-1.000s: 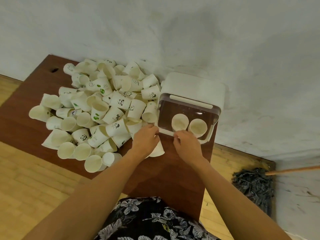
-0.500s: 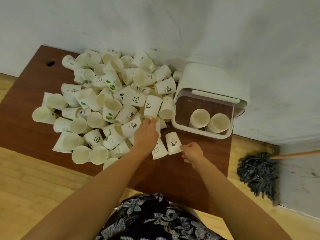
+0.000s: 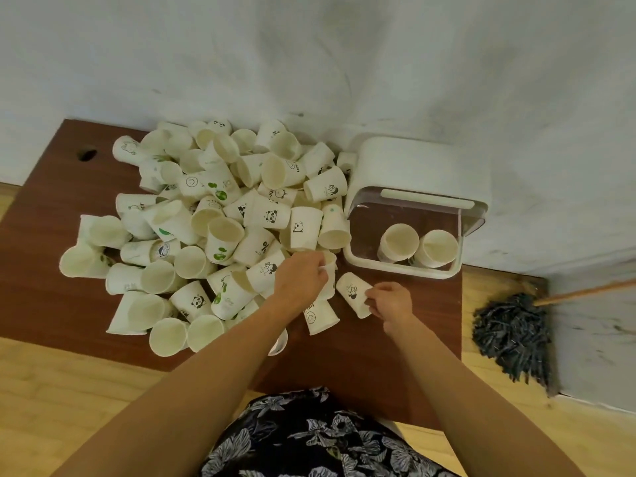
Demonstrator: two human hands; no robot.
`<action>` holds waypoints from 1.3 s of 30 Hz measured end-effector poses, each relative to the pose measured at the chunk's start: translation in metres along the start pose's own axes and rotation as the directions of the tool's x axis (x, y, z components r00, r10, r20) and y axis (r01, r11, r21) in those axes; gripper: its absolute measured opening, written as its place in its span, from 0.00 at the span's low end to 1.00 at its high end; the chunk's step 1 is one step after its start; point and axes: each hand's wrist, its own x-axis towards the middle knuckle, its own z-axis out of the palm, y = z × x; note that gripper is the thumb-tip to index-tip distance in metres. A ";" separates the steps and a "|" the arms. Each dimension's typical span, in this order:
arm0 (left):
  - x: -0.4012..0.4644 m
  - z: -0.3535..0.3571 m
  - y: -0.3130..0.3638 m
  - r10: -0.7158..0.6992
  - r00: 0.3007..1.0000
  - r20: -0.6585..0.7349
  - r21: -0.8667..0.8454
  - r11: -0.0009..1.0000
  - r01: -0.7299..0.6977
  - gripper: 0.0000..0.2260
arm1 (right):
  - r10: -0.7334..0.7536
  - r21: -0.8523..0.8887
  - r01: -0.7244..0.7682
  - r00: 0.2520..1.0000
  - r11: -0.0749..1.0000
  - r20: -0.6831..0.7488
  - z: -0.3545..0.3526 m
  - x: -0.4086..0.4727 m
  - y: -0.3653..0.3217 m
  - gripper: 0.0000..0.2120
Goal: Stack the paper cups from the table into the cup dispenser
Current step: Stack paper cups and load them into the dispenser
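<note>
A big heap of white paper cups (image 3: 213, 228) covers the left and middle of the brown table (image 3: 44, 263). The white cup dispenser (image 3: 416, 170) stands at the right with its clear front bin tipped open, and two cup stacks (image 3: 418, 244) sit inside, mouths up. My left hand (image 3: 303, 278) pinches the rim of a cup (image 3: 329, 280) at the heap's near right edge. My right hand (image 3: 390, 301) grips an overturned cup with a small print (image 3: 352, 292), lying just in front of the dispenser.
Another overturned cup (image 3: 318, 318) lies between my forearms. A dark mop head (image 3: 509, 335) with a wooden handle lies on the floor right of the table. A wall runs behind the table, and a cable hole (image 3: 87, 154) sits at the table's back left.
My right hand left the dispenser bin and came down onto the overturned cup. My left hand shifted slightly and now pinches a cup rim. The view shifted left.
</note>
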 end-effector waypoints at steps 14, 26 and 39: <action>-0.003 -0.003 0.079 0.106 0.978 -0.180 -0.060 0.991 -0.118 0.05 | -0.640 -0.400 0.618 0.762 0.677 0.094 -0.083 -0.048 -0.032 0.12; 0.008 0.014 0.128 0.182 0.948 -0.263 -0.199 0.951 -0.238 0.03 | -0.841 -0.504 0.715 0.540 0.485 -0.042 -0.149 -0.041 -0.051 0.21; 0.046 0.041 0.131 0.195 0.966 -0.171 -0.106 0.971 -0.214 0.03 | -0.855 -0.732 0.630 0.501 0.258 0.130 -0.155 0.000 -0.070 0.10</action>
